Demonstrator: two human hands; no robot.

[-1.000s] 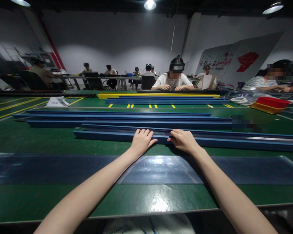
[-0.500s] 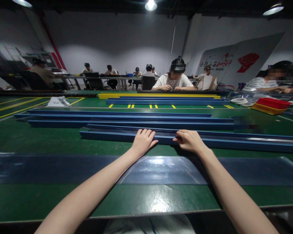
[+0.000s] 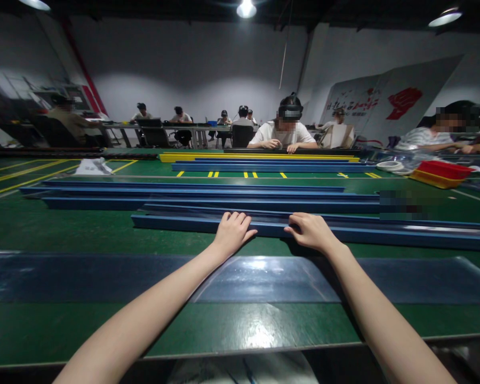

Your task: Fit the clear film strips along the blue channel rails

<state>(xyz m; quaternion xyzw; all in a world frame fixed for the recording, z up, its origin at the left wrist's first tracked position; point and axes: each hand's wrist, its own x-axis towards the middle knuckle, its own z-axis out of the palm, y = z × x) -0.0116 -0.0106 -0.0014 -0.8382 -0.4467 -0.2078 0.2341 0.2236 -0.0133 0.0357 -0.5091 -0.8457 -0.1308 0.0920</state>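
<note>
A long blue channel rail (image 3: 176,223) lies crosswise on the green table (image 3: 64,229), reaching past the right edge of view. My left hand (image 3: 232,232) rests on its near wall, fingers curled over the top. My right hand (image 3: 311,231) grips the same rail a little to the right, fingers hooked over the edge. Both arms stretch forward over a long clear plastic strip (image 3: 84,277) that lies flat between me and the rail.
Further blue rails (image 3: 184,194) lie in rows behind, then a blue and yellow set (image 3: 260,158) near a seated person (image 3: 285,130). A red and yellow tray (image 3: 440,173) stands at the right. More people sit at far tables.
The rail has slid a little to the right under my hands. My right hand has shifted right along with it, widening the gap between the hands.
</note>
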